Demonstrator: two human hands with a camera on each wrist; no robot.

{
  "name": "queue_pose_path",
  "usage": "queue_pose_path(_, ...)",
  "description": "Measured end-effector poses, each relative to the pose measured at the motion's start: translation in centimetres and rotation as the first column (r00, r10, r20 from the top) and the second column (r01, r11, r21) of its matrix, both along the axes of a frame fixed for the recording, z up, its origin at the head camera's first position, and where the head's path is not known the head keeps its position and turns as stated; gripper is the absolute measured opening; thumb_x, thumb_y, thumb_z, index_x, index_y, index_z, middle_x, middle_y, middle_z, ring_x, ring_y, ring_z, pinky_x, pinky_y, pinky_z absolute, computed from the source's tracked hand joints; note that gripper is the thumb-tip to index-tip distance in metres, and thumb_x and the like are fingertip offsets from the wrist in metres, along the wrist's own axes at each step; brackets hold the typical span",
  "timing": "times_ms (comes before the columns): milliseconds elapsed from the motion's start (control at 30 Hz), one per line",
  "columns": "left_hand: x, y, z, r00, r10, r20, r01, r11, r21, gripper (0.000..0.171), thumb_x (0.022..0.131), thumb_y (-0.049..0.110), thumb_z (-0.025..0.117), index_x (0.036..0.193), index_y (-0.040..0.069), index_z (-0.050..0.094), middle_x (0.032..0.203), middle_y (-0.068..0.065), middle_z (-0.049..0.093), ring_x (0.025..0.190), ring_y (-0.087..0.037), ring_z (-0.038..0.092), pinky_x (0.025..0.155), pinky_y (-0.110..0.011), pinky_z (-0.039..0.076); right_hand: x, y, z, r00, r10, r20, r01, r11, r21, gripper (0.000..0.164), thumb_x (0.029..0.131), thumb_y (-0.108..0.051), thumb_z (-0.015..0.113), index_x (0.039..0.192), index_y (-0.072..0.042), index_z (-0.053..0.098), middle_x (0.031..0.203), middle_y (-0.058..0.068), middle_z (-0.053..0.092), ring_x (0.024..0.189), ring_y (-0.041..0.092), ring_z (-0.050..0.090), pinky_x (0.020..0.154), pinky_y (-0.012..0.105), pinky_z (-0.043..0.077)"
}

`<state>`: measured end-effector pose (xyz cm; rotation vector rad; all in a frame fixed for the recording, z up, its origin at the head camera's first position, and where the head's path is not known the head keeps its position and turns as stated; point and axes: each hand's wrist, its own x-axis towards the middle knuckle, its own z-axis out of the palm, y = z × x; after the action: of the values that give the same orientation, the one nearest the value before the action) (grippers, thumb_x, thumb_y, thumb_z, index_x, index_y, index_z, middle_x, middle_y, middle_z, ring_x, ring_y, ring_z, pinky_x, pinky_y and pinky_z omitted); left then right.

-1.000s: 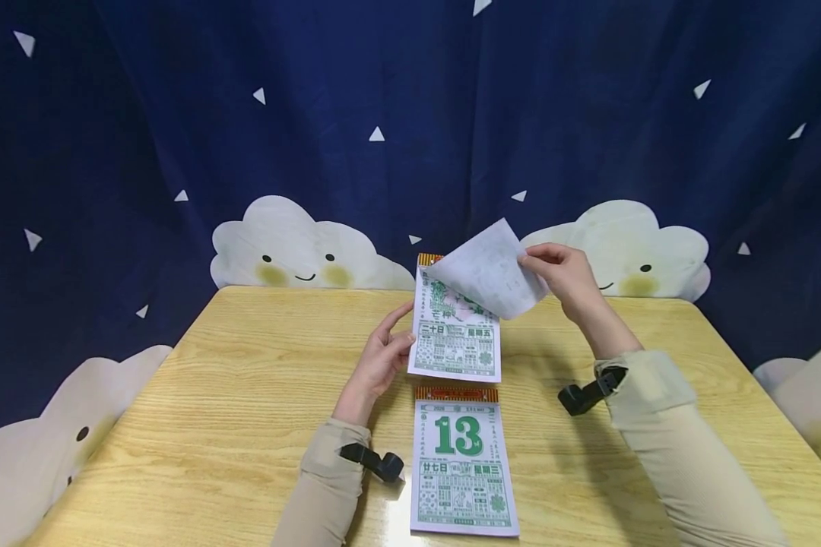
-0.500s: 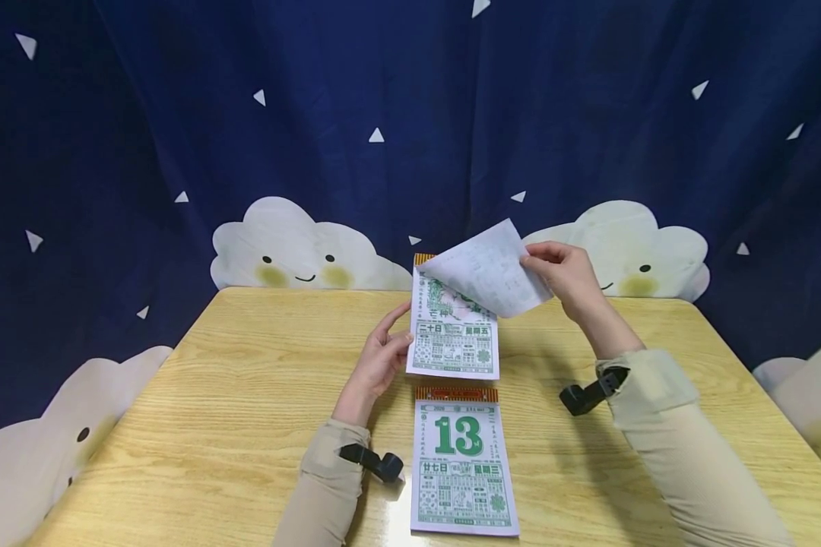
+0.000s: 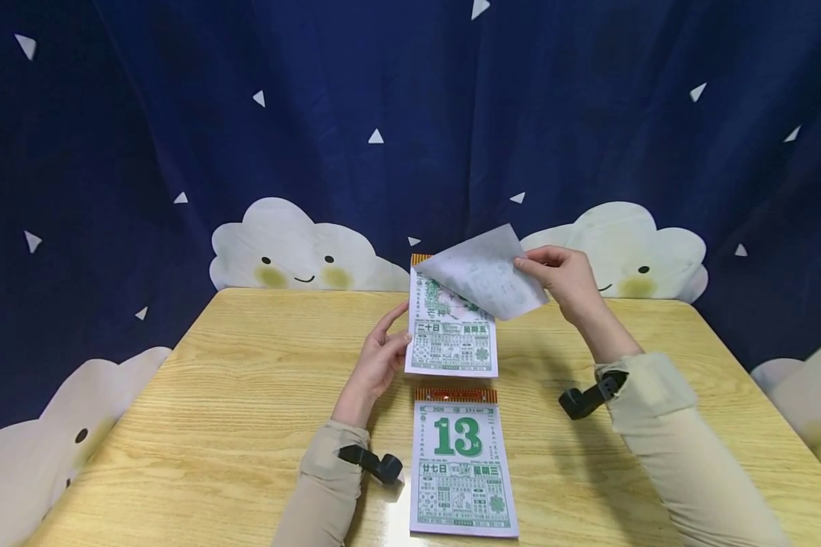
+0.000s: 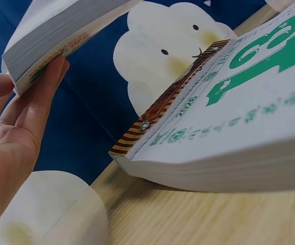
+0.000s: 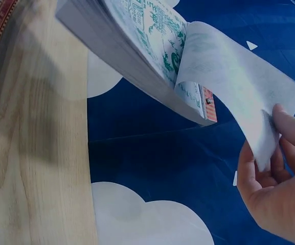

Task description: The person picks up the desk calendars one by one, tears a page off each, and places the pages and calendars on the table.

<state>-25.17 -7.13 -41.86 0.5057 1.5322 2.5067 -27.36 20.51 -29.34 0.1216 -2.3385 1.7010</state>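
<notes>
1. Two hands work on a paper calendar above a wooden bench (image 3: 267, 372). The upper calendar (image 3: 451, 351) is held off the bench, its printed face towards us; we see it just beyond a second one.
2. The left hand (image 3: 378, 363) grips its left edge, low down, with the thumb at the side and the fingers behind, as the left wrist view shows.
3. The right hand (image 3: 569, 282) pinches the right part of a thin page (image 3: 487, 275) between thumb and fingers. The page is folded diagonally up and across, so we see its pale back with faint print showing through.
4. Beneath it, green characters and a pink-and-green picture are uncovered. Part of the red-and-yellow header (image 3: 420, 259) shows at the upper left.
5. Little has changed over the last half second: the upper calendar and the page have shifted very slightly left, and both grips remain. We judge that the page is lifted but not yet free, its fold running to the upper left. Whether its top edge has begun to tear, we cannot tell.
6. Nearer us, the lower calendar (image 3: 462, 486) lies flat on the bench, showing a large green 13, untouched.
7. Behind hangs a dark blue curtain (image 3: 315, 99) with white triangles and smiling clouds.
</notes>
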Motion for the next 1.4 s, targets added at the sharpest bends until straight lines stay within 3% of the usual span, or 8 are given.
queue_pose_path(133,-0.01,-0.04,-0.01,1.0,0.007,-0.003,-0.006,1.0,0.008,0.056,0.09,-0.004,0.043,0.142,0.007,0.026,0.088,0.002,0.071,0.071,-0.011,0.067,0.061,-0.022,0.053,-0.01,0.04,-0.1,1.0,0.005,-0.002,-0.005,0.999,-0.053,0.006,0.079,-0.021,0.07,0.077,-0.017,0.066,0.069,-0.013,0.058,0.061,0.003,0.049,0.051,0.016,0.041)
queue_pose_path(233,-0.02,-0.01,0.02,1.0,0.013,-0.007,-0.013,1.0,0.027,0.057,0.089,-0.005,0.043,0.142,0.006,0.026,0.088,0.002,0.071,0.071,-0.01,0.066,0.061,-0.022,0.052,-0.01,0.11,-0.2,1.0,0.018,0.016,-0.017,0.998,-0.067,0.008,0.08,-0.022,0.069,0.074,-0.02,0.063,0.069,-0.013,0.057,0.061,0.003,0.05,0.051,0.015,0.042)
queue_pose_path(500,-0.08,0.01,0.03,1.0,0.026,-0.005,-0.026,0.998,0.055,0.057,0.089,-0.006,0.043,0.142,0.006,0.026,0.088,0.001,0.07,0.071,-0.01,0.066,0.06,-0.021,0.052,-0.01,0.27,-0.42,0.995,0.019,0.098,-0.012,0.997,-0.075,0.012,0.082,-0.027,0.066,0.078,-0.017,0.06,0.077,-0.011,0.055,0.071,0.005,0.051,0.062,0.019,0.047)
queue_pose_path(833,-0.18,0.08,0.02,0.999,0.029,0.02,-0.03,0.997,0.067,0.057,0.09,-0.007,0.042,0.143,0.006,0.024,0.087,0.002,0.07,0.072,-0.01,0.066,0.061,-0.021,0.053,-0.1,0.36,-0.61,0.993,0.037,0.11,-0.016,0.983,-0.181,0.011,0.083,-0.023,0.066,0.078,-0.016,0.06,0.077,-0.007,0.054,0.069,0.005,0.053,0.057,0.018,0.049)
queue_pose_path(1133,-0.13,-0.13,0.04,1.0,0.024,0.012,-0.024,0.999,0.032,0.057,0.089,-0.005,0.043,0.142,0.009,0.029,0.09,0.001,0.07,0.073,-0.012,0.067,0.062,-0.023,0.053,-0.24,0.15,-0.47,0.994,0.023,0.109,-0.011,0.994,-0.111,0.014,0.085,-0.019,0.063,0.096,-0.012,0.058,0.08,-0.01,0.056,0.072,0.003,0.054,0.059,0.016,0.049)
queue_pose_path(1400,0.04,-0.14,0.22,1.0,0.021,-0.004,-0.021,0.999,0.025,0.057,0.089,-0.005,0.044,0.142,0.011,0.03,0.09,0.001,0.071,0.072,-0.012,0.067,0.061,-0.023,0.053,-0.08,0.08,-0.21,0.993,0.057,0.102,-0.042,0.989,-0.144,0.007,0.082,-0.02,0.066,0.087,-0.017,0.062,0.078,-0.011,0.058,0.07,0.003,0.055,0.057,0.017,0.05)
